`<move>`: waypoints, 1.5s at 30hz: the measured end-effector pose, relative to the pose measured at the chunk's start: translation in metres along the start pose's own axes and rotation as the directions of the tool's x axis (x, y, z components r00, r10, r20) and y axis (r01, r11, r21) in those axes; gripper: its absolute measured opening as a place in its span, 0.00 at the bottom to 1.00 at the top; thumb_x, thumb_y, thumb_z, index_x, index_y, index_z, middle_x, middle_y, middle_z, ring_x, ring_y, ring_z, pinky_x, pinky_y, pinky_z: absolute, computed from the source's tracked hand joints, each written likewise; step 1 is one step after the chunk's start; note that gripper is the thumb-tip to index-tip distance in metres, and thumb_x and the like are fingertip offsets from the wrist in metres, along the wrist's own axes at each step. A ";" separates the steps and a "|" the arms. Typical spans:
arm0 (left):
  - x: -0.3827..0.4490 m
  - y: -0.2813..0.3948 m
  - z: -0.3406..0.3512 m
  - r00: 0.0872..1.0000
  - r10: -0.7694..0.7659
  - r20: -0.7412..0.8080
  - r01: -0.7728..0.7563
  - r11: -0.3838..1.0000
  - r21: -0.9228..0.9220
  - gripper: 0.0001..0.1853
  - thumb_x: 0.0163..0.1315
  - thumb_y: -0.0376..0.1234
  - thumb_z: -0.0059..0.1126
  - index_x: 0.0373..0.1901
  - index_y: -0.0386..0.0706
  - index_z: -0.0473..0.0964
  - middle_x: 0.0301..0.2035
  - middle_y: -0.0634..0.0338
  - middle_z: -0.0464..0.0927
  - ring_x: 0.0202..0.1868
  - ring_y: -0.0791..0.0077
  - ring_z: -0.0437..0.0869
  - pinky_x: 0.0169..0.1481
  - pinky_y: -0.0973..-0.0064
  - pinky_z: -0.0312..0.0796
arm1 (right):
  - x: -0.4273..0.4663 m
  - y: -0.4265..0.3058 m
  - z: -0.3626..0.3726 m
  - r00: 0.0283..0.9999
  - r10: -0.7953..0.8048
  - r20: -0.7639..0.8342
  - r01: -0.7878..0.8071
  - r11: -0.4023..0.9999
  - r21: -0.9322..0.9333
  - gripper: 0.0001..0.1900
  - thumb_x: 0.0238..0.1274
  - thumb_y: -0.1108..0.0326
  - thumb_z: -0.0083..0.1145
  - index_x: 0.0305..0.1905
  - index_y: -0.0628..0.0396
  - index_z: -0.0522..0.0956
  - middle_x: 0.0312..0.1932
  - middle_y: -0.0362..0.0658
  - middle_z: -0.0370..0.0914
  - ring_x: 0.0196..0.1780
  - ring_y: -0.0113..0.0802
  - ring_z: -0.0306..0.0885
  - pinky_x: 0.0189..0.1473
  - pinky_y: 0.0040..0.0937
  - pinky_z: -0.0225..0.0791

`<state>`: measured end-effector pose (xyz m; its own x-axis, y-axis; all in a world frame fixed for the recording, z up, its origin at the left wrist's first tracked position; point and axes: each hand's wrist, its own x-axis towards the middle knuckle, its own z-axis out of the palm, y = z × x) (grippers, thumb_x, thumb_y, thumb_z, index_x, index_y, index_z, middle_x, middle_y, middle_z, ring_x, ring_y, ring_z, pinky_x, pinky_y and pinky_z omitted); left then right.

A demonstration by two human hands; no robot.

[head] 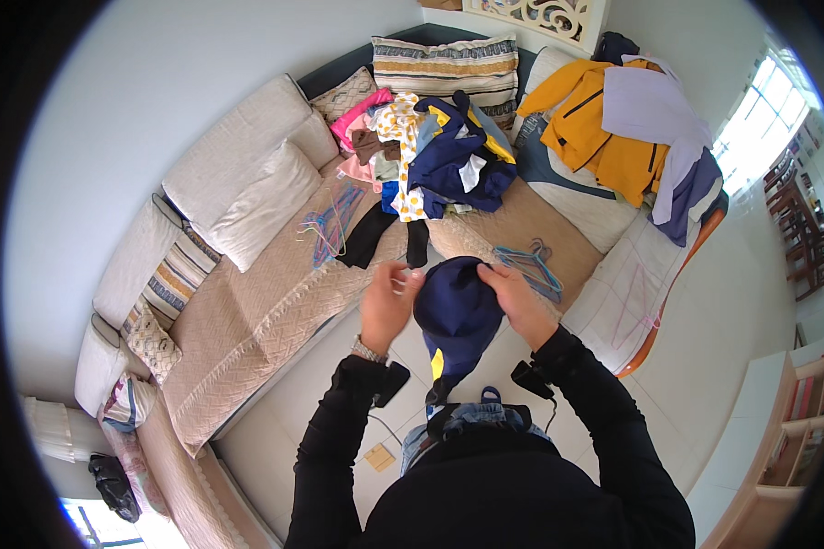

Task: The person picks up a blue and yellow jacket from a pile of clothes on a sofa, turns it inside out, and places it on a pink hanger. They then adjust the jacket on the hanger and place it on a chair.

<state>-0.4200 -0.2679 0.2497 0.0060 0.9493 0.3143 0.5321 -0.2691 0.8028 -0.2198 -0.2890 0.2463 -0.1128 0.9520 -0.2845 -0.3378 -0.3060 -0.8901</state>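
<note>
A navy garment [459,343] with a yellow patch hangs in front of my body, its upper end bunched into a rounded shape. My right hand [520,296] pinches its upper right edge between thumb and fingers. At the upper left edge is my left hand [386,303], its thumb against or very near the cloth; whether it grips the fabric cannot be made out. Beyond the hands, a heap of mixed clothes [453,154] lies on the sofa's corner. Black cloth [369,235] sticks out from the front of that heap.
Tangled hangers [336,223] lie on the beige sofa cover [247,329] left of the heap. More blue hangers [532,267] rest at its right. A yellow jacket [577,127] and a lavender garment [642,110] drape over the right section. A pink hanger [635,309] lies nearby.
</note>
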 end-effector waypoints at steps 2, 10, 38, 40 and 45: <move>-0.009 0.012 0.006 0.972 -0.076 0.224 0.070 0.997 0.035 0.24 0.52 0.52 0.57 0.38 0.40 0.73 0.26 0.52 0.78 0.29 0.59 0.81 0.35 0.67 0.71 | 0.001 0.001 0.006 1.000 0.013 -0.024 -0.019 0.970 -0.243 0.14 0.64 0.62 0.49 0.42 0.63 0.77 0.33 0.35 0.77 0.35 0.20 0.73 0.39 0.18 0.65; -0.016 -0.020 0.030 0.907 -0.077 0.414 -0.069 0.943 0.326 0.13 0.48 0.32 0.52 0.36 0.40 0.75 0.29 0.43 0.78 0.32 0.46 0.79 0.36 0.61 0.71 | -0.023 -0.016 -0.011 0.990 0.068 0.126 -0.117 0.895 0.431 0.11 0.62 0.64 0.49 0.38 0.63 0.75 0.34 0.42 0.77 0.36 0.27 0.76 0.41 0.25 0.70; -0.042 0.027 0.067 0.792 0.027 0.610 -0.059 0.998 0.033 0.14 0.50 0.34 0.51 0.37 0.36 0.73 0.33 0.43 0.77 0.38 0.48 0.77 0.41 0.64 0.69 | -0.014 0.057 0.004 0.897 -0.217 0.385 0.405 0.753 -0.518 0.13 0.59 0.70 0.47 0.47 0.64 0.73 0.42 0.46 0.76 0.41 0.31 0.75 0.46 0.28 0.67; -0.042 0.022 0.066 0.781 -0.009 0.625 0.011 1.000 0.002 0.14 0.50 0.33 0.50 0.36 0.35 0.73 0.33 0.44 0.77 0.37 0.51 0.78 0.41 0.66 0.69 | -0.017 0.061 0.009 0.888 -0.217 0.405 0.413 0.764 -0.496 0.13 0.59 0.70 0.47 0.47 0.64 0.73 0.42 0.45 0.76 0.41 0.31 0.75 0.46 0.28 0.67; -0.029 0.003 0.054 0.831 -0.074 0.552 0.191 0.969 -0.158 0.15 0.50 0.35 0.50 0.37 0.34 0.72 0.33 0.42 0.76 0.39 0.49 0.77 0.44 0.65 0.68 | -0.011 0.061 0.012 0.886 -0.181 0.427 0.368 0.836 -0.408 0.14 0.59 0.70 0.47 0.48 0.64 0.73 0.43 0.45 0.76 0.43 0.30 0.74 0.48 0.27 0.67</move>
<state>-0.3734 -0.2870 0.2157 0.4329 0.8981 -0.0780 0.3827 -0.1048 0.9179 -0.2506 -0.3184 0.1998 -0.4375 0.8971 0.0614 0.0576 0.0960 -0.9937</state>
